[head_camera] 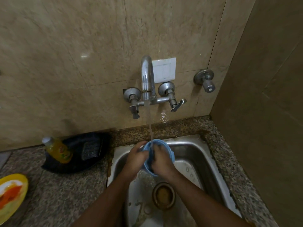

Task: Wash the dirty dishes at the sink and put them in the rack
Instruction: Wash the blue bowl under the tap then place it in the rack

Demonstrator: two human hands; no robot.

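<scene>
Both forearms foremost, left hand (136, 158) and right hand (161, 161) gripping blue bowl (157, 145) between them

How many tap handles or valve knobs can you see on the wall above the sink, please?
3: the left lever handle and right lever handle flank the running spout; a separate round knob sits further right.

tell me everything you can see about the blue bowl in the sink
The blue bowl looks like light blue plastic, round with a raised rim. It is tilted on its side above the steel sink, directly under the running tap stream. The left hand grips its left edge; the right hand covers its front, fingers reaching inside. Its lower part is hidden.
</scene>
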